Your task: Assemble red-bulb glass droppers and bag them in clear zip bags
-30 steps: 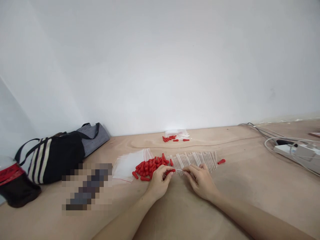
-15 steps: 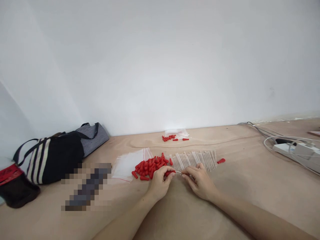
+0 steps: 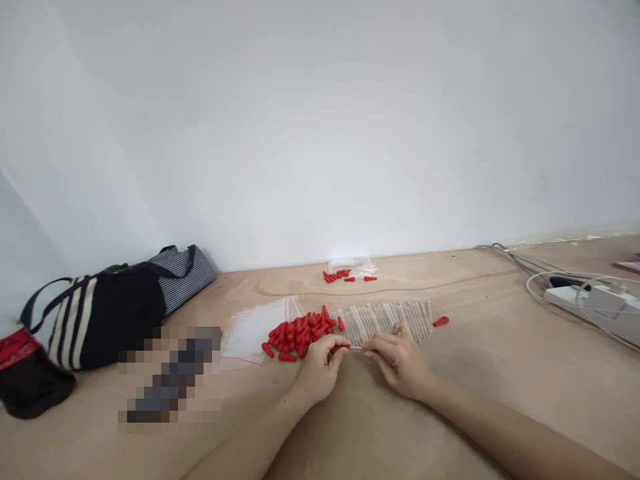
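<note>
My left hand pinches a red rubber dropper bulb between thumb and fingers, mostly covered by them. My right hand is closed on a thin clear dropper tube, whose end meets the bulb; how deep it sits inside cannot be seen. Just beyond the left hand lies a heap of red bulbs. A row of clear tubes is laid side by side beyond the right hand, and a single red bulb rests at its right end.
Clear zip bags lie left of the heap. Farther back are several red bulbs and a small bag near the wall. Black bags stand at left, with a blurred-out object before them. A power strip with cables is at right.
Tube and bulb look closer in line, with slightly less tube showing between my hands. Both hands stay in nearly the same place; the view has shifted slightly.
</note>
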Available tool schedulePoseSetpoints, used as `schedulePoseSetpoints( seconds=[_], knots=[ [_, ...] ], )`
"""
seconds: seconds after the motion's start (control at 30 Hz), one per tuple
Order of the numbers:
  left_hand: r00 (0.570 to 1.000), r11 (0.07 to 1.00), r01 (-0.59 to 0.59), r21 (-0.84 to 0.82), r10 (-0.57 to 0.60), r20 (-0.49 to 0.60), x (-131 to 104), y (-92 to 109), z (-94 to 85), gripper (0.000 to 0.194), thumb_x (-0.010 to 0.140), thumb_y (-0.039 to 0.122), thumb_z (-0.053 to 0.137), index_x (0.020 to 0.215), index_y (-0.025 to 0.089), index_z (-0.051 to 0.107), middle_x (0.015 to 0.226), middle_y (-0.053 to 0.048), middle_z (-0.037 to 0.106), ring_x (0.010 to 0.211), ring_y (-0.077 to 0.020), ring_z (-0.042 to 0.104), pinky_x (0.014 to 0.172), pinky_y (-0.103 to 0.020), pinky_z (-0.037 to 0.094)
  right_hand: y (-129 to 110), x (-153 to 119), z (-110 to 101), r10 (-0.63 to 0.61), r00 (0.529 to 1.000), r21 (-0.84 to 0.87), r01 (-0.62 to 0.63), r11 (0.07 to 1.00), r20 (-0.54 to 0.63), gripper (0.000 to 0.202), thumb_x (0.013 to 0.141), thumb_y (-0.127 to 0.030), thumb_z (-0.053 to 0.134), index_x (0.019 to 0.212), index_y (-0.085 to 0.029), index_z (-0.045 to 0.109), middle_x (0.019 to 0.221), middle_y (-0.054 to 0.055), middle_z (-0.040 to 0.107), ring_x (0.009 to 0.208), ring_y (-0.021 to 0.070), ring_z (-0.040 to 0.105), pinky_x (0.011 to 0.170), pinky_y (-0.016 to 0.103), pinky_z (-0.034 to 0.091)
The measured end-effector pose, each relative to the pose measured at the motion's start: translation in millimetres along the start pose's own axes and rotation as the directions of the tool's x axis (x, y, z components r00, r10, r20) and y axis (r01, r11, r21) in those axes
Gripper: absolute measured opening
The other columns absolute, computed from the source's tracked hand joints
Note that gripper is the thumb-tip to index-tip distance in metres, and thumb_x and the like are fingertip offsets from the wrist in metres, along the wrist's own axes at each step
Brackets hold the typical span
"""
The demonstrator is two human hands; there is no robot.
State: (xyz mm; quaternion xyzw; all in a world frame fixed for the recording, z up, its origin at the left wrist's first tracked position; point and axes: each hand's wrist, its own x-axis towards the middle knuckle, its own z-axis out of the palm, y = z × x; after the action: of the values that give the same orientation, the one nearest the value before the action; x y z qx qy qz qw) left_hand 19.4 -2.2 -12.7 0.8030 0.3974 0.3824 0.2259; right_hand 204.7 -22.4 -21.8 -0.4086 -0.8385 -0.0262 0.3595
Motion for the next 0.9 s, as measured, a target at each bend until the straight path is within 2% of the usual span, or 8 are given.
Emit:
schedulePoseSetpoints(
  seconds=[0.3,0.6,0.9],
  knots=[
    [1.0,0.998,0.023,-0.064,-0.022,0.014,0.7,-0.8,-0.9,0.013,0.077,0.022,0.051,0.079,0.016,0.062,0.07,-0.002,0.063,0.063,-0.0138,0.057,0.058,-0.022,0.044,-1.4,0.5,-1.4,-0.002,1.0,-0.007,0.002,1.0,-0.018,0.021,0.084,-0.019,0.038,0.082,-0.021,0.059,0.067,-0.001,0.06,0.056,0.0096,0.046,0.065,0.028,0.019],
    [0.997,0.986,-0.073,0.153,0.073,0.001,-2.5,7.2,-3.1,0.013,0.077,0.026,0.052,0.077,0.018,0.063,0.073,-0.003,0.065,0.072,-0.0173,0.057,0.072,-0.031,0.042,-2.9,0.0,-3.1,-0.03,0.999,-0.036,0.029,0.999,-0.019,0.025,0.083,-0.018,0.037,0.079,-0.02,0.061,0.062,0.0,0.057,0.054,0.0095,0.044,0.063,0.029,0.019],
    [0.996,0.985,-0.084,0.15,0.087,-0.014,-4.2,8.1,-2.2,0.011,0.076,0.024,0.052,0.078,0.02,0.062,0.074,-0.003,0.065,0.075,-0.0185,0.056,0.071,-0.031,0.042,-3.2,0.7,-0.6,0.021,1.0,0.017,-0.021,1.0,0.016,0.022,0.084,-0.019,0.037,0.079,-0.022,0.059,0.064,-0.002,0.06,0.056,0.0096,0.048,0.062,0.027,0.02]
  ],
)
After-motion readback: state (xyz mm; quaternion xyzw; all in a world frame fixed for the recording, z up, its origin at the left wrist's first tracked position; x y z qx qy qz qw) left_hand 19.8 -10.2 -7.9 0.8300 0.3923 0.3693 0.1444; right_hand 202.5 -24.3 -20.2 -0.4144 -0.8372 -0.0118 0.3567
